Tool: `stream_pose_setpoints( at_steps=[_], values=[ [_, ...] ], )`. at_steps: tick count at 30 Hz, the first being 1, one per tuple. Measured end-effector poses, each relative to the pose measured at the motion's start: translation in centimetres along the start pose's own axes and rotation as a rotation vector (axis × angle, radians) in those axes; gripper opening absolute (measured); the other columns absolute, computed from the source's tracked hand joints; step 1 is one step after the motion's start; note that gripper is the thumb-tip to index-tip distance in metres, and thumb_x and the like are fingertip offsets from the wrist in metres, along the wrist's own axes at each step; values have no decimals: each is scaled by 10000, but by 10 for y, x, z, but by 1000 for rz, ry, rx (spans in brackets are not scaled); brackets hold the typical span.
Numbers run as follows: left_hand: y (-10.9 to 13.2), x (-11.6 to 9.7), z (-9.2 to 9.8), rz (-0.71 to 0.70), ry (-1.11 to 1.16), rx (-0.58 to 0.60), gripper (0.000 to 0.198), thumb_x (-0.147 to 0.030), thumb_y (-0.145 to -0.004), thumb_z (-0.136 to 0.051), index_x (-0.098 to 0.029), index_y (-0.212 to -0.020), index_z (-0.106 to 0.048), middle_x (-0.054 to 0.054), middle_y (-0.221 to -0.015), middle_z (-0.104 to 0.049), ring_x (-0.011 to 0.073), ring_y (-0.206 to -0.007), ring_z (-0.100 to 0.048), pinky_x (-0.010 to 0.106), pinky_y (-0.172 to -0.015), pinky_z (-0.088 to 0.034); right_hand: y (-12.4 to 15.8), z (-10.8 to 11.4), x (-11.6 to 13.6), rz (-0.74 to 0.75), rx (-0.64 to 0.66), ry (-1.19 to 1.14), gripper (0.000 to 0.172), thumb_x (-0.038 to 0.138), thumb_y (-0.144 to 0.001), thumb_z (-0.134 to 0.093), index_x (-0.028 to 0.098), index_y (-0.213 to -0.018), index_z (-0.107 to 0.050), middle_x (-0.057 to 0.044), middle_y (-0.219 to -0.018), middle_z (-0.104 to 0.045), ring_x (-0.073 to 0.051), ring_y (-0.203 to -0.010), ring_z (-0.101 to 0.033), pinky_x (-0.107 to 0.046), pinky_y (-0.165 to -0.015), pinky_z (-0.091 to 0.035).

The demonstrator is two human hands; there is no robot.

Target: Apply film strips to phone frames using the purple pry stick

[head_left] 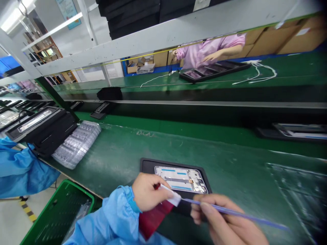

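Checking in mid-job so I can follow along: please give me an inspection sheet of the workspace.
Surface: scuffed dark green bench mat.
Job's things: silver-edged phone frame in a black rectangular tray; dark red flat card.
Clutter: stacked clear plastic blister trays; green plastic crate.
Grippers: left hand pinches a white paper tab; right hand holds a slim blue stick.
Cables: thin white cables on the far bench.
Surroundings: co-worker in pink smock; cardboard boxes.

Phone frame (181,179) seemingly in tray (150,165) (workbench (237,163) beneath)
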State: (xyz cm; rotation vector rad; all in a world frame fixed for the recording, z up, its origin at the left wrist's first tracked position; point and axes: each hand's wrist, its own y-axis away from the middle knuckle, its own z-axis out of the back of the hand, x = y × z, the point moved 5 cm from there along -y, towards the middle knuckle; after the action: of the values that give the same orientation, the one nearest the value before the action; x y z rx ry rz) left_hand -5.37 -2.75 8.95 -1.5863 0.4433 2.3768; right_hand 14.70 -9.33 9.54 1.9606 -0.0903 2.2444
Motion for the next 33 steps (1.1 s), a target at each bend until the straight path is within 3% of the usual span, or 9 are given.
stream_pose_setpoints(
  at_steps=[2, 7, 10, 14, 20, 28, 33],
  values=[
    [-11, 14, 31, 4, -20, -177, 170, -312, -748, -744, -177, -850, -763, 8, -729, -732, 139, -642, -638, 215, -601, -492, -10, 6, -11, -88, 7, -25, 410, 602, -851, -580, 199, -811, -642, -72, -763, -675, -187, -644, -651, -289, -577, -562],
    [-45, 70, 118, 86, -59, -539, 228, -315, -822, -643, -189, -998, -714, 28, -875, -734, 165, -782, -667, 257, -721, -531, -28, -7, -46, -170, 236, 226, 444, 621, -864, -549, 188, -810, -634, -31, -685, -666, -160, -607, -631, -265, -567, -514],
    [-53, 99, 148, 118, -97, -697, 274, -338, -805, -673, -199, -1041, -688, 22, -886, -727, 177, -822, -663, 288, -803, -528, -39, -19, -54, -155, 242, 302, 452, 626, -875, -522, 191, -830, -636, -27, -712, -689, -163, -631, -640, -272, -597, -505],
    [-54, 119, 155, 103, -122, -778, 317, -342, -801, -695, -215, -1090, -668, 22, -936, -733, 186, -855, -674, 315, -868, -522, -62, -38, -46, -136, 259, 295, 425, 602, -891, -514, 195, -851, -629, -11, -678, -676, -163, -620, -626, -284, -610, -485],
    [-57, 135, 155, 66, -91, -812, 332, -317, -824, -684, -205, -1133, -632, 39, -992, -736, 168, -828, -690, 303, -833, -543, -84, -66, -38, -155, 324, 256, 386, 575, -899, -507, 204, -874, -608, -9, -669, -679, -176, -594, -625, -298, -573, -473],
    [-61, 148, 160, 30, -48, -831, 351, -316, -833, -691, -208, -1152, -593, 40, -1036, -722, 157, -875, -700, 303, -843, -555, -84, -72, -44, -178, 358, 310, 410, 614, -863, -526, 218, -838, -631, -14, -656, -686, -201, -643, -654, -298, -594, -468],
    [-62, 151, 161, 11, -45, -832, 364, -313, -830, -695, -211, -1162, -584, 42, -1035, -722, 160, -867, -703, 305, -827, -560, -87, -73, -47, -138, 349, 401, 418, 603, -895, -478, 227, -813, -643, -5, -680, -690, -198, -688, -658, -313, -685, -468]
  ],
)
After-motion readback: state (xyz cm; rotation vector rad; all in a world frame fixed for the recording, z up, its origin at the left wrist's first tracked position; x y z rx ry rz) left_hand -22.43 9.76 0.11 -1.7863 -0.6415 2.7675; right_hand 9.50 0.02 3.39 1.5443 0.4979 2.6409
